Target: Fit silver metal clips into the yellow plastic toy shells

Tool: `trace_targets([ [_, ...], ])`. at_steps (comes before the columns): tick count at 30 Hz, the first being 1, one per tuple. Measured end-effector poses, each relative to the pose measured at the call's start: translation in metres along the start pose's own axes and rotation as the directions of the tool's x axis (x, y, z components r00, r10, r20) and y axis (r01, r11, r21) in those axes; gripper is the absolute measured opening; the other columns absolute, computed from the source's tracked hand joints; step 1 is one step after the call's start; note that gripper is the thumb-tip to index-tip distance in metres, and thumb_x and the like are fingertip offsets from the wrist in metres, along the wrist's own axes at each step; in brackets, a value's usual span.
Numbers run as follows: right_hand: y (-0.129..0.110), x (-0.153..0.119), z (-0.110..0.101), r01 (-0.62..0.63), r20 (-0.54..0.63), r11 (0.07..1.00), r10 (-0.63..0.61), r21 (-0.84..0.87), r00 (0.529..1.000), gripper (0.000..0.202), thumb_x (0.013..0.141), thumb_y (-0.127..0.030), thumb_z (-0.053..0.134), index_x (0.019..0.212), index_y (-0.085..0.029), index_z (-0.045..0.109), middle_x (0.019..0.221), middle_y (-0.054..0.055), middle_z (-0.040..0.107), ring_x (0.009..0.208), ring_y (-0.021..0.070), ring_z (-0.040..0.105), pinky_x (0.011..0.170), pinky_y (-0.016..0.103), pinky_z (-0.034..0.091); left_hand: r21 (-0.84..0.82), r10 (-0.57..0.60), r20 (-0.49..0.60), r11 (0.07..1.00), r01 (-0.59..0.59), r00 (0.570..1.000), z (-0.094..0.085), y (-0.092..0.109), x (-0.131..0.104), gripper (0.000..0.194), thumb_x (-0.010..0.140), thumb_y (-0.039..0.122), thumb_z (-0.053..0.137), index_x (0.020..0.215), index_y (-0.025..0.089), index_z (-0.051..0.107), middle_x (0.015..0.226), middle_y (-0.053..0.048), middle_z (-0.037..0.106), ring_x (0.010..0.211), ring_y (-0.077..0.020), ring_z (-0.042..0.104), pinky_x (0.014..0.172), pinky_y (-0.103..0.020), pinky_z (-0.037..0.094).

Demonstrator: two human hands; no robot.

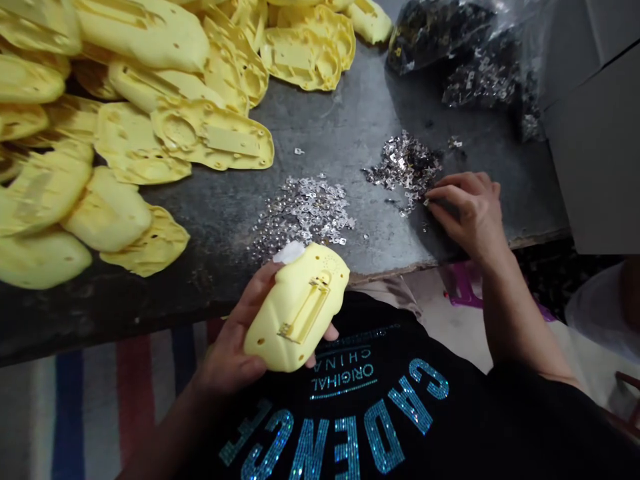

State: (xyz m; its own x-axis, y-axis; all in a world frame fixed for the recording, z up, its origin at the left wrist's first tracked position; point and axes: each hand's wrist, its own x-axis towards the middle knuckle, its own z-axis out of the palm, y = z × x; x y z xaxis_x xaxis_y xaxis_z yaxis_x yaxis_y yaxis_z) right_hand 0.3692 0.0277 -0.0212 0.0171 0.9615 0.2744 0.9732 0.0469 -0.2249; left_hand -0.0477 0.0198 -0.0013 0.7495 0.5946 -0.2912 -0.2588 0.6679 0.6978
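A yellow plastic shell (295,310) lies in my left hand (235,347), its outer side with the long battery slot facing up. The fingers wrap around it from below, and a bit of white material shows at the index fingertip. At the right, my right hand (467,207) pinches thumb and index finger together beside a pile of small dark metal contact pieces (407,163). A small piece seems to be between the fingertips, too small to make out. Just beyond the shell lies a second pile of flat silvery metal pieces (310,210).
Many yellow shells (145,33) are heaped over the left and back of the grey table (225,213). Clear plastic bags (480,60) of metal parts lie at the back right, beside a grey box-like surface (595,133). Below the edge is a purple object (465,287).
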Motion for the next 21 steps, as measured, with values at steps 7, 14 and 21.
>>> trace_targets([
  [7,-0.011,0.002,-0.003,-0.004,-0.105,0.996,0.013,0.087,0.994,0.015,0.111,-0.037,0.072,0.111,-0.03,0.085,0.114,0.007,0.086,0.114,0.0346,0.074,0.102,0.055,0.048,0.001,0.01,0.036,1.0,-0.01,0.999,0.008,0.005,0.006,0.086,0.094,0.048,0.097,0.166,0.045,0.05,0.152,-0.007,0.077,0.119,-0.0282,0.086,0.085,-0.028,0.074],
  [14,-0.039,0.013,0.02,0.058,0.04,0.994,-0.062,0.089,0.997,0.019,0.11,-0.039,0.071,0.122,-0.032,0.084,0.12,0.008,0.082,0.118,0.0364,0.066,0.102,0.055,0.044,0.008,0.008,0.005,1.0,-0.008,1.0,0.0,-0.001,0.001,0.095,0.091,0.054,0.098,0.169,0.045,0.046,0.145,-0.008,0.079,0.098,-0.0239,0.085,0.083,-0.031,0.075],
  [21,-0.034,0.009,0.024,-0.015,0.028,0.997,0.013,0.072,1.0,0.019,0.108,-0.039,0.071,0.12,-0.03,0.083,0.111,0.007,0.081,0.115,0.0355,0.066,0.103,0.054,0.044,-0.003,-0.003,-0.003,1.0,0.003,1.0,-0.003,0.001,0.002,0.095,0.089,0.05,0.1,0.169,0.049,0.048,0.157,-0.008,0.073,0.118,-0.0326,0.085,0.083,-0.033,0.075],
])
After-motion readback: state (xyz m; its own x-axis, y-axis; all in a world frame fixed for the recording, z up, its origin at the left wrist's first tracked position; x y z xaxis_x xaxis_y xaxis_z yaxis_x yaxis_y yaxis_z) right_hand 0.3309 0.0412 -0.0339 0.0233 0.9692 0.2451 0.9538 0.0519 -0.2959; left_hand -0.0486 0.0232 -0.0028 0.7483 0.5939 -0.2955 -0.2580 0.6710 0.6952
